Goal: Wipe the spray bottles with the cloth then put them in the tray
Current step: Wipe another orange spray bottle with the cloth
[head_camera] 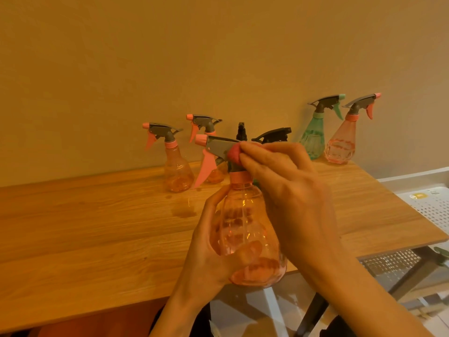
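my left hand (213,249) grips the belly of the pink spray bottle (245,229), fingers curled round it, held up over the front edge of the wooden table (97,227). my right hand (286,190) pinches a small pink cloth (234,154) against the back of the bottle's grey trigger head, fingers curled tight on it; most of the cloth is hidden under my fingers, only a wad shows. bottle is see-through, can't tell if there's liquid inside. behind my right hand two black sprayer heads (272,135) poke out, their bottles hidden. at the wall stand two more pink bottles on the left (177,166), the farther one partly blocked by the held bottle's trigger, and a green bottle (313,139) just beside another pink one (340,147) on the right. small wet patch (184,210) on the tabletop. white perforated tray (432,207) sits off the table's right end, cut off by the frame edge, contents hard to make out.
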`<control>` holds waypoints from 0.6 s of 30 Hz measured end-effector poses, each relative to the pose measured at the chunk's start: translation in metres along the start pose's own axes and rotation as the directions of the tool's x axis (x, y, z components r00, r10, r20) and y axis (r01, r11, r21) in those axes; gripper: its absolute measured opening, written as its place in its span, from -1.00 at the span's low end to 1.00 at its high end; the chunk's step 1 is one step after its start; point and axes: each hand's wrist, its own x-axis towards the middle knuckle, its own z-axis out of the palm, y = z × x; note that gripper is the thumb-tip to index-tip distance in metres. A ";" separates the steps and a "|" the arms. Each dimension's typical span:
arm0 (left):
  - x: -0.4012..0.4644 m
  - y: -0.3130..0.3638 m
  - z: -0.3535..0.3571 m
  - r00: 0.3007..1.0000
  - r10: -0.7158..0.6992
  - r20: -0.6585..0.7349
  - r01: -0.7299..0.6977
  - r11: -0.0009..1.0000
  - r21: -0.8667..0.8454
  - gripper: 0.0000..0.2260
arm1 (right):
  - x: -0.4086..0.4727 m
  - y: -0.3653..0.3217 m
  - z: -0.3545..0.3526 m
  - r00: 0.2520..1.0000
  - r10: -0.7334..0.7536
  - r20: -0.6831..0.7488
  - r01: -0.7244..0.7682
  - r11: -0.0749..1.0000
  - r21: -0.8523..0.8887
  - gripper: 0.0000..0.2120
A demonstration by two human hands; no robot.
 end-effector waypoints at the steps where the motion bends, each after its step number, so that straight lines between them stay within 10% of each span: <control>1: 0.000 -0.003 -0.001 1.000 0.008 -0.010 -0.008 1.000 0.012 -0.19 | 0.003 0.000 0.000 0.999 0.039 -0.013 -0.039 0.999 -0.009 -0.63; 18: 0.006 -0.003 -0.006 0.999 -0.014 0.030 0.014 1.000 -0.007 -0.18 | 0.005 0.003 0.003 0.994 0.111 0.002 -0.111 0.993 0.029 -0.62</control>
